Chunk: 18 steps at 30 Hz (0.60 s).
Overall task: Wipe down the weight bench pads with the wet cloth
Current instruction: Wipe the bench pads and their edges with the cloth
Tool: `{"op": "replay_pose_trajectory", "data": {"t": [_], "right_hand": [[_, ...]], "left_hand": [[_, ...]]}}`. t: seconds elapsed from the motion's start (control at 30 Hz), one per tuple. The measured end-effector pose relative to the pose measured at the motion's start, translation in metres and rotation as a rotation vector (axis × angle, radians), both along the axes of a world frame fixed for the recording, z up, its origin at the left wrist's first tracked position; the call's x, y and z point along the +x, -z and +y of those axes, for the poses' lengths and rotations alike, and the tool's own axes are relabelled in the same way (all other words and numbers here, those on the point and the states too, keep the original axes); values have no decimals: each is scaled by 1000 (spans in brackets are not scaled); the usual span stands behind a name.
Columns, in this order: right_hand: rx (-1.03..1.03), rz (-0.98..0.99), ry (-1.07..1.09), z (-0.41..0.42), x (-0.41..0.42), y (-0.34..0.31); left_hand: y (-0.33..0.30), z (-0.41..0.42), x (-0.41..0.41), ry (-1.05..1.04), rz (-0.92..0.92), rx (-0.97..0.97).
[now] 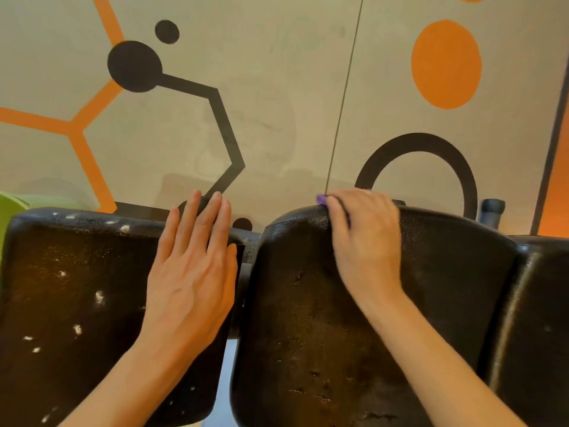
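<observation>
Two bare forearms reach up from the bottom edge toward the black pads of a weight bench set against a painted wall. At far left a green object (9, 217) peeks from behind the left pad (77, 288), whose cracked vinyl shows pale flecks of exposed filling. On that pad's right edge the left hand (191, 272) lies flat, fingers straight and close together and reaching past the top rim, gripping nothing; it appears placed there to brace the body and steady the bench while the other hand works. Across a narrow gap, where a strip of pale floor shows below, the middle pad (308, 318) is pitted and torn in its lower half. At its top edge the right hand (366, 238) curls its fingers over the rim and presses down on the purple cloth (322, 199), of which only a small corner shows beyond the fingertips, the rest hidden under the palm. That hold suggests the rim is being wiped, with most of the pad faces likely yet to be covered. A third pad (535, 318) stands at far right, with a dark tube end (492, 209) rising behind it.
</observation>
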State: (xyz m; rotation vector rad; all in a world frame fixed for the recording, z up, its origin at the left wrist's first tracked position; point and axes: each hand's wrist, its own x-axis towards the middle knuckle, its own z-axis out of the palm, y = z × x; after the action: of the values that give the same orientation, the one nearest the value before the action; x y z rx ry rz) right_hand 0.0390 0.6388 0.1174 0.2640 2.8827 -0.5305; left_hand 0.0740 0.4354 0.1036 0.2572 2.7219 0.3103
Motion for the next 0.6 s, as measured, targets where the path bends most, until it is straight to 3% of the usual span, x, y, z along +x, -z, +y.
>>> {"op": "replay_pose_trajectory", "data": {"t": [0.13, 0.17, 0.3, 0.37, 0.47, 0.53, 0.6], "right_hand": [[0, -57, -557, -46, 7, 12], [-18, -69, -565, -35, 0, 10], [-109, -23, -104, 4, -6, 3], [-97, 20, -218, -14, 5, 6], [-90, -26, -571, -27, 18, 13], [-217, -49, -529, -24, 14, 10], [-437, -14, -284, -28, 15, -2]], "left_hand": [[1, 2, 0, 10, 28, -8], [0, 2, 0, 5, 32, -2], [3, 2, 1, -7, 43, 22], [3, 1, 2, -10, 56, 26], [3, -1, 1, 18, 75, 38], [1, -5, 1, 33, 78, 69], [-2, -11, 2, 59, 72, 89]]}}
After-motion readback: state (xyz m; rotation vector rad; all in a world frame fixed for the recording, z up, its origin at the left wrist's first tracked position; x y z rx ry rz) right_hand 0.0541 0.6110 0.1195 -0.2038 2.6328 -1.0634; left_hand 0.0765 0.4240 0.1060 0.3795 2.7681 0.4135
